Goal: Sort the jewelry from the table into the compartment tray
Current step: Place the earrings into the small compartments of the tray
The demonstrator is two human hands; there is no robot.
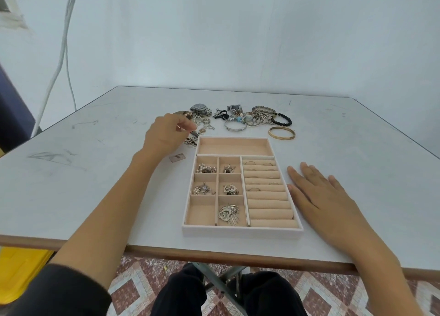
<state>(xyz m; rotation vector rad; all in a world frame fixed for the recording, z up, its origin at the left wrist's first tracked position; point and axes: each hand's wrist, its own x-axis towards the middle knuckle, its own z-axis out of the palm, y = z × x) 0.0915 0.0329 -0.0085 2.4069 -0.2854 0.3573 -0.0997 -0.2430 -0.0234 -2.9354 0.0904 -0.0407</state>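
— Two hands are over the table (78, 177). How does the left hand (166, 134) stand?

— It reaches to the left end of the jewelry pile (238, 117), with the fingers curled down over small silver pieces. Whether it pinches one, I cannot tell. Between this hand and the table's left edge lies a wide stretch of grey, scratched top.

— And the pile?

— It lies just behind the tray (242, 230), well apart from the table's far edge. There is a watch (201, 108) at the left and tangled chains in the middle. A black bead bracelet (283, 120) and a gold bangle (282, 132) are at the right. A small flat tag (177, 157) lies near the tray's far left corner.

— Where is the tray?

— Near the front edge, about in the middle. Five of its six small compartments hold silver pieces. A few rings sit in the roll rows at the right.

— The right hand (326, 196)?

— Flat on the table, fingers straight and a little spread, just beside the tray's right wall. From there the top goes on, broad, to the right edge.
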